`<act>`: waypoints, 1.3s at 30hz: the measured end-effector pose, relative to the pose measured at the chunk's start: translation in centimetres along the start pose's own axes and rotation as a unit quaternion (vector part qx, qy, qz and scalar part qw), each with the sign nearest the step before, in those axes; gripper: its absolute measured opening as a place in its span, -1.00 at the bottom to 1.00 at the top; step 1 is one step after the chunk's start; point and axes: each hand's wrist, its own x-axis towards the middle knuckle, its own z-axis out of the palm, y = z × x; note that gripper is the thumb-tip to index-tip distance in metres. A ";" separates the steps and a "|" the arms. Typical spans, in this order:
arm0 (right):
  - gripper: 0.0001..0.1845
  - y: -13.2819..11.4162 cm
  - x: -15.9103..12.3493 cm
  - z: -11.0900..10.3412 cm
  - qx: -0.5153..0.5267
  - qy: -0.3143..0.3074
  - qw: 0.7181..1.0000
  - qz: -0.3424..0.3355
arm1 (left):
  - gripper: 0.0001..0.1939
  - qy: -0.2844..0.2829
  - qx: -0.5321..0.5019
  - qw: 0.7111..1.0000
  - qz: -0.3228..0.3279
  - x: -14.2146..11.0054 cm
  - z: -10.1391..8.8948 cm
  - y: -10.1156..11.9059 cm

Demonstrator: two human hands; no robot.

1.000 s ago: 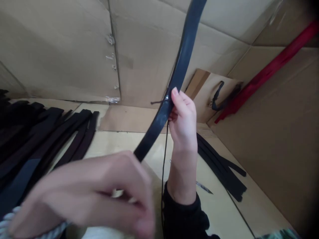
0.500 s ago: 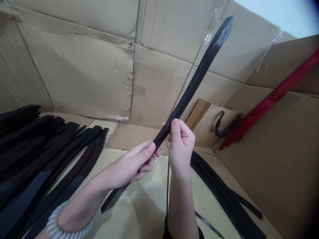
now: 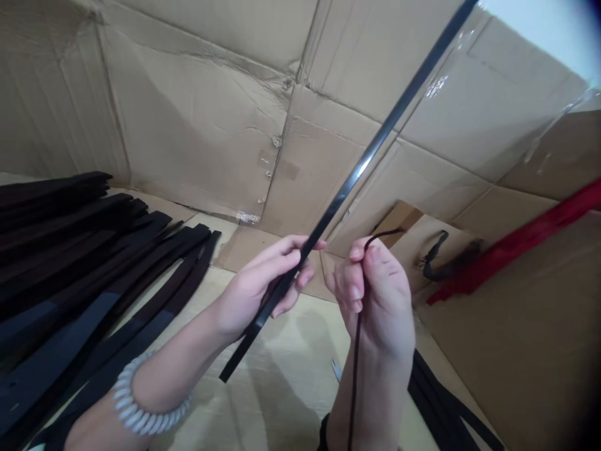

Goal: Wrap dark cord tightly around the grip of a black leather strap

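A long, narrow black strip (image 3: pixel 347 181), glossy along its middle, runs diagonally up to the top edge of the view. My left hand (image 3: pixel 272 282) is closed round it near its lower end, thumb on top. Beside it, my right hand (image 3: pixel 380 288) pinches a thin dark cord (image 3: pixel 357 351) between thumb and fingers. The cord's free tip points to the upper right, and its other part hangs down along my right forearm. A gap separates my right hand from the strip.
Many dark strips (image 3: pixel 107 300) lie in a row at left; more black strips (image 3: pixel 441 401) lie at lower right. Cardboard walls (image 3: pixel 201 106) enclose the table (image 3: pixel 291 376). A red strip (image 3: pixel 516 244) hangs at right, near a cardboard piece (image 3: pixel 404 219). A small metal tip (image 3: pixel 336 369) shows by my right forearm.
My right hand has let go of the black strip and moved right, now pinching the cord. The strip is turned and reaches higher, and the view has shifted left.
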 end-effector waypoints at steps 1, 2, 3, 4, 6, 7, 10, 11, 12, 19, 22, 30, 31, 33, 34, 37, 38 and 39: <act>-0.82 0.0 0.0 0.1 -0.001 0.003 1.000 -0.002 | -0.75 0.003 -0.005 1.000 0.008 -0.1 0.0 0.0; -0.85 0.0 -0.1 0.2 -0.004 0.009 1.000 -0.009 | -0.77 0.010 -0.010 1.000 0.019 -0.1 0.0 -0.1; -0.88 0.1 -0.1 0.3 -0.010 0.018 1.000 -0.020 | -0.78 0.017 -0.013 0.999 0.032 -0.1 0.0 -0.2; -0.92 0.2 -0.1 0.4 -0.017 0.029 0.999 -0.033 | -0.77 0.024 -0.014 0.999 0.044 -0.1 0.1 -0.3; -0.97 0.3 0.0 0.5 -0.034 0.054 0.996 -0.060 | -0.71 0.028 -0.011 0.998 0.061 -0.1 0.3 -0.5; -0.98 0.3 0.0 0.5 -0.041 0.066 0.994 -0.071 | -0.68 0.027 -0.008 0.997 0.066 -0.1 0.4 -0.7; -0.99 0.3 0.0 0.6 -0.055 0.090 0.990 -0.092 | -0.67 0.029 0.004 0.997 0.070 -0.1 0.7 -0.9; -0.99 0.2 0.0 0.6 -0.060 0.097 0.989 -0.099 | -0.68 0.036 0.003 0.997 0.071 -0.1 0.7 -1.0; -0.99 0.2 0.1 0.6 -0.067 0.104 0.987 -0.104 | -0.68 0.042 -0.003 0.997 0.069 -0.1 0.7 -1.0; -0.98 0.4 -0.2 0.2 -0.102 0.071 0.989 -0.085 | -0.54 0.060 -0.039 0.995 0.070 0.0 0.1 -1.1; -0.88 0.2 -0.4 0.6 -0.150 0.030 0.987 -0.057 | -0.52 0.081 0.012 0.992 0.098 -0.1 0.0 -1.0; -0.79 0.6 -0.1 1.3 -0.227 -0.016 0.973 -0.044 | -0.51 0.146 0.076 0.979 0.117 0.1 -0.2 -0.5; -0.79 0.8 0.0 1.3 -0.229 -0.010 0.972 -0.043 | -0.52 0.151 0.073 0.979 0.116 0.1 -0.2 -0.5; -0.79 1.0 0.1 1.4 -0.231 -0.010 0.972 -0.043 | -0.52 0.153 0.081 0.978 0.118 0.1 -0.1 -0.4; -0.79 1.0 0.1 1.5 -0.231 -0.014 0.972 -0.043 | -0.51 0.153 0.087 0.977 0.121 0.0 -0.1 -0.4; -0.81 1.0 0.2 1.8 -0.214 -0.038 0.975 -0.048 | -0.53 0.151 0.085 0.976 0.129 -0.1 0.1 -0.4; -0.81 1.0 0.2 1.9 -0.206 -0.047 0.976 -0.050 | -0.54 0.153 0.083 0.976 0.130 -0.1 0.1 -0.4; -0.81 0.9 0.1 2.0 -0.199 -0.053 0.977 -0.051 | -0.56 0.157 0.082 0.976 0.130 -0.1 0.1 -0.4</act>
